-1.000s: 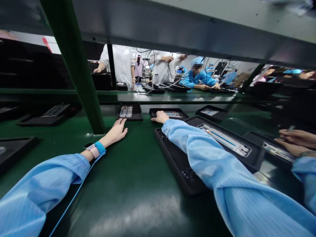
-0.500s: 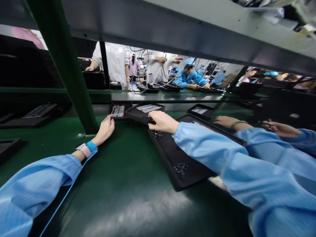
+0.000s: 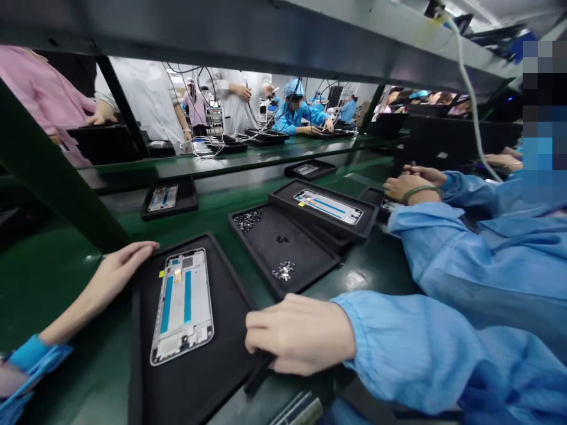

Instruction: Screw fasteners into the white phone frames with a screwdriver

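Observation:
A black tray [image 3: 230, 295] lies before me, with a silver phone frame [image 3: 199, 301] carrying blue strips and a yellow tab inside it. My left hand [image 3: 126, 262] is at the tray's far left corner, its fingers together and closed over the rim; the thumb is hidden. At the right edge of that tray, my right hand [image 3: 301, 333] has its fingers curled, closed on a black stick-like tool [image 3: 258, 376] that pokes out below them. Whether these fingers also touch the rim I cannot tell. Just beyond, a black parts tray [image 3: 305, 254] carries small heaps of tiny parts.
Another tray with a phone frame [image 3: 325, 186] overlaps the parts tray. Farther trays [image 3: 188, 206] stand along the green bench. A green post [image 3: 66, 183] slants at left, below an overhead beam [image 3: 248, 41]. A co-worker's hands [image 3: 411, 183] are close on the right.
The tray with the phone frame has come nearer, along with both my hands. My view has turned to the right. The co-worker's hands are now together.

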Action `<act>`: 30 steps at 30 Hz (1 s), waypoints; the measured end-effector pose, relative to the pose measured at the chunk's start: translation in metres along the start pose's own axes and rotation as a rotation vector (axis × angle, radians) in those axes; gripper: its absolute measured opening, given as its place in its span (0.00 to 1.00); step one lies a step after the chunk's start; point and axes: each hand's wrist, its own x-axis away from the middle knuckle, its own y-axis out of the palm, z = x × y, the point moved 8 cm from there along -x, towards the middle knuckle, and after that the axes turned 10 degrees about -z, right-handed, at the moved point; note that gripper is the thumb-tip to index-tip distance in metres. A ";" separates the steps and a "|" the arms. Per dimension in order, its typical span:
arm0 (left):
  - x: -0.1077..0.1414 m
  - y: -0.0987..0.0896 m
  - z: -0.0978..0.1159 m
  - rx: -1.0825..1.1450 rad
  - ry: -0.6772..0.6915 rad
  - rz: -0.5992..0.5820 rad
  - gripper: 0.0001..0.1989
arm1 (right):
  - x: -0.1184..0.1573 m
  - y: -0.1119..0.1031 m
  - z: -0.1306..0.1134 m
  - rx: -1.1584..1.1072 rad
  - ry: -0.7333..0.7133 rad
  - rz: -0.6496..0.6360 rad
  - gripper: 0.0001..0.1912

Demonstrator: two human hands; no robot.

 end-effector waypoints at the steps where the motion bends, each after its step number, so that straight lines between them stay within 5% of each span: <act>1: 0.005 0.007 0.005 0.003 -0.011 -0.074 0.27 | -0.001 -0.003 0.013 -0.049 -0.005 0.012 0.08; 3: 0.011 0.018 0.020 -0.001 -0.014 -0.162 0.27 | -0.002 -0.019 0.051 -0.141 0.010 0.117 0.07; 7: 0.010 0.030 0.051 -0.041 0.063 -0.074 0.23 | -0.005 -0.049 0.163 -0.203 0.290 0.374 0.06; 11: 0.007 0.050 0.061 -0.087 0.170 -0.040 0.21 | -0.025 -0.046 0.224 -0.198 0.374 0.375 0.06; 20: 0.005 0.061 0.050 -0.108 0.231 -0.076 0.19 | -0.039 -0.019 0.221 -0.209 0.297 0.242 0.08; 30: 0.006 0.059 0.054 -0.101 0.235 -0.111 0.21 | -0.029 -0.024 0.228 -0.233 0.358 0.144 0.09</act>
